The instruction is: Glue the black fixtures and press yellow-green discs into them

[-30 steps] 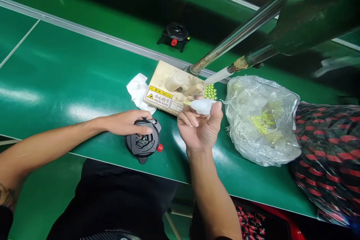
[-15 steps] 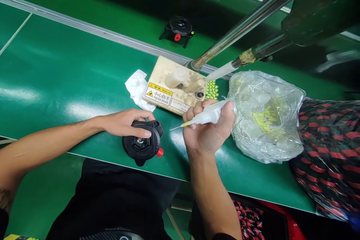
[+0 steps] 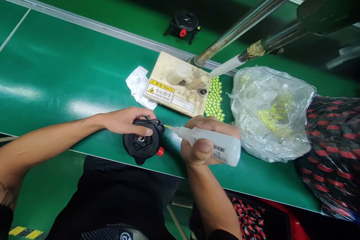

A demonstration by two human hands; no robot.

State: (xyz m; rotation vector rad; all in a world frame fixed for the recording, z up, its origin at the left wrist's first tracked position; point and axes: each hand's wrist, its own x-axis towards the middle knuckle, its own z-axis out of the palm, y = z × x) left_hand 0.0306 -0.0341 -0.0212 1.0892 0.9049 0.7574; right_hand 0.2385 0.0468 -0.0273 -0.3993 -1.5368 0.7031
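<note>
My view is filled by a glossy green worktop (image 3: pixel 70 67), sloping down to the right, with yellow-and-black floor tape (image 3: pixel 26 232) at lower left. Just left of centre, my left hand (image 3: pixel 129 120) clasps the black round base (image 3: pixel 142 143) near the worktop's front edge, thumb flat on its face, fingers curled over its far side. Behind lie a crumpled white tissue (image 3: pixel 138 85) and a cream fixture block (image 3: pixel 180 82); a similar black unit (image 3: pixel 186 21) stands beyond the metal rail (image 3: pixel 84 23). At centre, my right hand (image 3: pixel 201 144) squeezes a white needle-tipped bottle (image 3: pixel 222 146) between thumb and wrapped fingers, tip at the base's round corner socket; I can't tell whether they touch. Yellow-green discs (image 3: pixel 215 101), a clear plastic bag (image 3: pixel 270 120) and wrapped black-and-red parts (image 3: pixel 334 138) follow rightward.
</note>
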